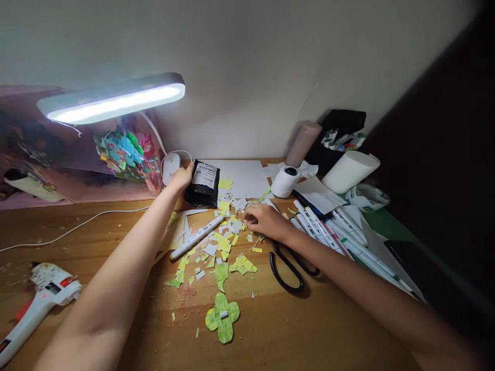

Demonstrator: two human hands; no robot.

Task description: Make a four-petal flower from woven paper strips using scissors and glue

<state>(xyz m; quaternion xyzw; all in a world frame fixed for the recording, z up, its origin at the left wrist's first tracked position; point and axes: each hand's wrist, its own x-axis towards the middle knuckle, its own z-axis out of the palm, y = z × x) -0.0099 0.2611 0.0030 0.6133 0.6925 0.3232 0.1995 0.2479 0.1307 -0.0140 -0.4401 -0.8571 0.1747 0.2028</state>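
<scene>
My left hand (181, 178) reaches to the back of the wooden desk (309, 330) and grips the left edge of a black packet (202, 184) with a white label. My right hand (265, 220) rests knuckles up on the desk among yellow and green paper scraps (220, 242), fingers curled and pinched at the scraps; what they hold is too small to make out. A white marker (195, 238) lies between the two arms. A green clover-shaped paper cutout (223, 317) lies nearer to me.
Black-handled scissors (290, 268) lie under my right wrist. Several white markers (332, 234) fan out at the right. A white glue gun (36, 299) lies at the left front. A lit desk lamp (112, 98), white rolls (285, 181) and a colourful paper craft (127, 152) stand at the back.
</scene>
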